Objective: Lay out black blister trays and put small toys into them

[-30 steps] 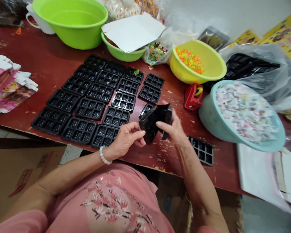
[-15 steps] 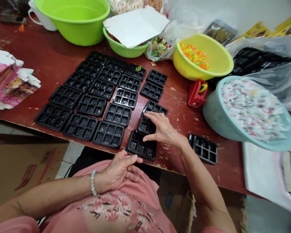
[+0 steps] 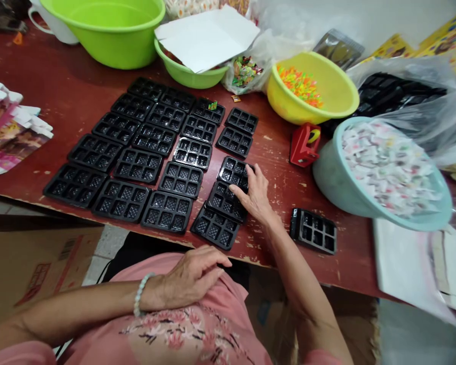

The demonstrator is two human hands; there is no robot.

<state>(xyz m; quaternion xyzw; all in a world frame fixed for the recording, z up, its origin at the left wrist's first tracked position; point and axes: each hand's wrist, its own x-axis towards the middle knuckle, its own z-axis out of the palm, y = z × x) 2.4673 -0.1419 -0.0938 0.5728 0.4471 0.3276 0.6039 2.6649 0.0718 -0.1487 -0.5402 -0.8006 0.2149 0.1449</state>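
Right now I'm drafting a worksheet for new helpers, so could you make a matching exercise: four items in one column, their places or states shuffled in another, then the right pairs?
Column one
1. right hand
2. yellow bowl
3. left hand
4. blue tub

Column two
A. in front of the pink shirt
B. heaped with white-wrapped pieces
C. at a black tray
D. holds small orange and green pieces

Pairs: 1-C; 2-D; 3-A; 4-B
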